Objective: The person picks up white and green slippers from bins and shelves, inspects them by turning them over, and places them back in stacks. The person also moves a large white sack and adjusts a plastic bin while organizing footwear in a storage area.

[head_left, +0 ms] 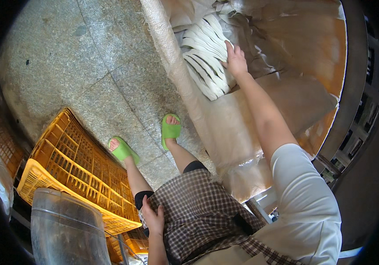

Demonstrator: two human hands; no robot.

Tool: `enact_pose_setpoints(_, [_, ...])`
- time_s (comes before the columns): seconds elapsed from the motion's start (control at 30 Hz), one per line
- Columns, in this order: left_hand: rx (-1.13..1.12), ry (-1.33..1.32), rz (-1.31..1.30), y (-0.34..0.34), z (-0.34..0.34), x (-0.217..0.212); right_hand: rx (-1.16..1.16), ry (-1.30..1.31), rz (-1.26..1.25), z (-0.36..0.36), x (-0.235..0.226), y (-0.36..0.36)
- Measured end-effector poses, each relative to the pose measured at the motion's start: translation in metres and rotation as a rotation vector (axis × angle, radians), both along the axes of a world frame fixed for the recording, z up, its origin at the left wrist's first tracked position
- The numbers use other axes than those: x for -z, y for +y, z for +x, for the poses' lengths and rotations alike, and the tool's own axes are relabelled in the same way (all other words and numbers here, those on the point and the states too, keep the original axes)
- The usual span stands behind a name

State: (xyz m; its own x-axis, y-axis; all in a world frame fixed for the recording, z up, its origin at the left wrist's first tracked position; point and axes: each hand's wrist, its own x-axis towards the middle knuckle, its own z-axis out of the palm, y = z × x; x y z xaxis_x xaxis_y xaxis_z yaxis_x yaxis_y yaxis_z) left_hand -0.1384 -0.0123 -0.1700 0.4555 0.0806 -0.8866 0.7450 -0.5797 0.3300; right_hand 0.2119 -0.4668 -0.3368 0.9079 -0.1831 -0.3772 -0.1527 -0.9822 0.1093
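A fanned bundle of long white flat strips (205, 55), whose material I cannot make out, lies in a large bin lined with brownish sheeting (224, 128). My right hand (235, 61) reaches far into the bin and grips the right edge of the bundle, thumb and index finger around the strips. Down at my side, my left hand (153, 217) rests against the checked apron (185, 194) over my thigh, its fingers apart and holding nothing.
To my left stand yellow plastic crates (83, 163) with slotted walls. A grey rounded container (68, 227) is in front of them at lower left. My feet, in green slippers (171, 130), are on the stone-tiled floor (96, 62). A brown folded sheet (295, 104) covers the bin's right side.
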Motion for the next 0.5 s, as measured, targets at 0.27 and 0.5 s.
enact_pose_setpoints(0.27, [-0.021, 0.001, -0.024, -0.012, 0.010, 0.011, 0.197, 0.366, -0.312, 0.048, 0.006, 0.031])
enact_pose_setpoints(0.5, [-0.107, -0.063, -0.002, 0.004, 0.022, -0.023, 0.099, -0.142, 0.077, 0.042, -0.044, 0.060])
